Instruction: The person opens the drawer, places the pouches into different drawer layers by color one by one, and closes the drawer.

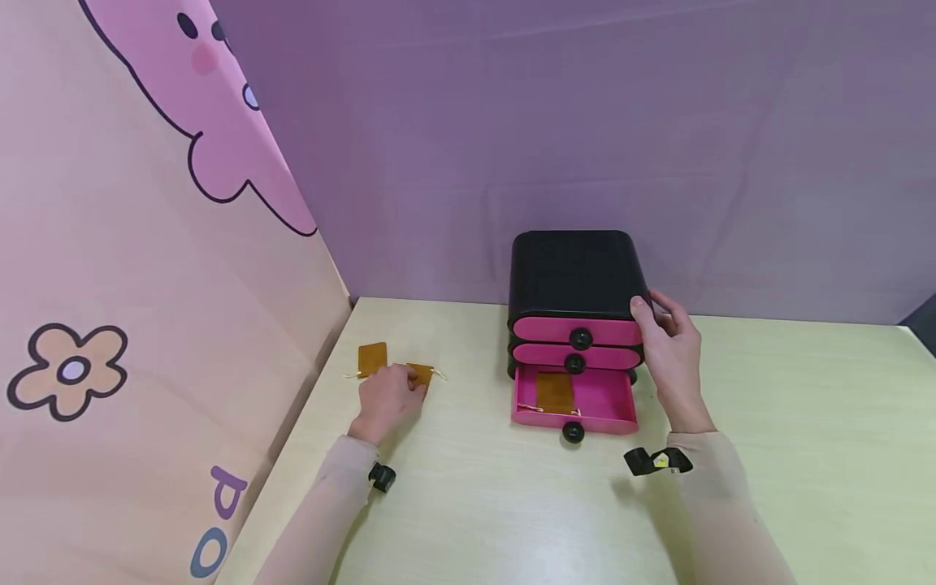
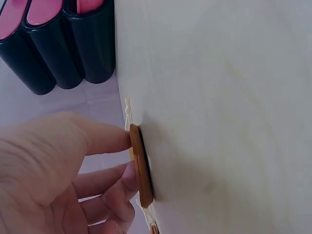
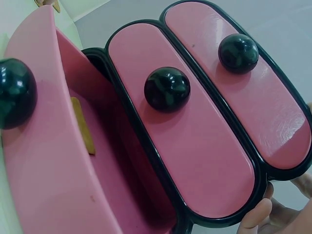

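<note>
My left hand (image 1: 387, 398) is at a brown drawstring pouch (image 2: 140, 168) on the table's left side, thumb and curled fingertips pinching at it. Beside it lies a second brown pouch (image 1: 372, 358) with a pale cord. My right hand (image 1: 669, 357) holds the right side of a small black drawer cabinet (image 1: 574, 272), its thumb at the upper front edge and the other fingers along the side. The cabinet's bottom pink drawer (image 1: 610, 398) is pulled out, and a brown pouch (image 1: 555, 393) lies inside. The middle drawer (image 3: 185, 151) and top drawer (image 3: 273, 102) are closed.
The cabinet stands on a pale wooden table (image 1: 468, 504), in front of a purple backdrop (image 1: 585, 122). A pink printed panel (image 1: 146, 284) borders the table on the left. Round black knobs (image 1: 574, 432) stick out from the drawers.
</note>
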### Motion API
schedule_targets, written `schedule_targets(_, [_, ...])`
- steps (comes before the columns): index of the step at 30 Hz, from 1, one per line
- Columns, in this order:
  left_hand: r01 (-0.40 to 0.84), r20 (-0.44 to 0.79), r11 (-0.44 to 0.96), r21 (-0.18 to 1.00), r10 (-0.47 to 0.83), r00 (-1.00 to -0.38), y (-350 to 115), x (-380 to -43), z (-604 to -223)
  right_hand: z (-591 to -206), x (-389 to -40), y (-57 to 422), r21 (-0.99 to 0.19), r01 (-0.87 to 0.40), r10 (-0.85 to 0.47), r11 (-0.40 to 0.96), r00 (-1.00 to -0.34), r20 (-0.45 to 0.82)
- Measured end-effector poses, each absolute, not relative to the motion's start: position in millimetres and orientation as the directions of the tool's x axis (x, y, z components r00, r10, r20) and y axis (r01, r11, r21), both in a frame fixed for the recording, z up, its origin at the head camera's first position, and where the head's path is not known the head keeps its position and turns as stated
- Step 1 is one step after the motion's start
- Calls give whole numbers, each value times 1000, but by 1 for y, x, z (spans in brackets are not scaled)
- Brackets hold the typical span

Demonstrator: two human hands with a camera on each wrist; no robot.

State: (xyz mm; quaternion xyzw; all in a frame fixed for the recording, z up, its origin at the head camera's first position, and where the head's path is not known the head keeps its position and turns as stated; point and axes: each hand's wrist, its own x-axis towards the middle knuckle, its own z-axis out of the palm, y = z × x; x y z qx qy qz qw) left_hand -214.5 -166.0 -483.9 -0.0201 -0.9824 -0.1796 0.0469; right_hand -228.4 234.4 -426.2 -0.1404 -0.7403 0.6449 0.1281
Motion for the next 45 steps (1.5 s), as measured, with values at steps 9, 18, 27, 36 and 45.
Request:
schedule_targets(9, [40, 85, 933, 358, 10, -996, -166, -217, -485, -426, -229, 235, -989, 48, 369, 137, -930, 6])
schedule_targets(18, [82, 106, 930, 358, 47, -993, -167, -214, -489, -426, -228, 235, -990, 54, 375, 132, -927, 0])
schedule_targets(27, [157, 181, 915, 370, 95, -979, -161, -208, -482, -427, -227, 237, -989, 61, 378, 135, -926, -5])
schedule_targets(36, [232, 233, 903, 362, 153, -960, -145, -204, -467, -428, -227, 238, -990, 49, 373, 131, -928, 4])
schedule_targets(45, [306, 290, 878, 367, 204, -935, -128, -195, -454, -426, -228, 236, -990, 48, 369, 134, -929, 5])
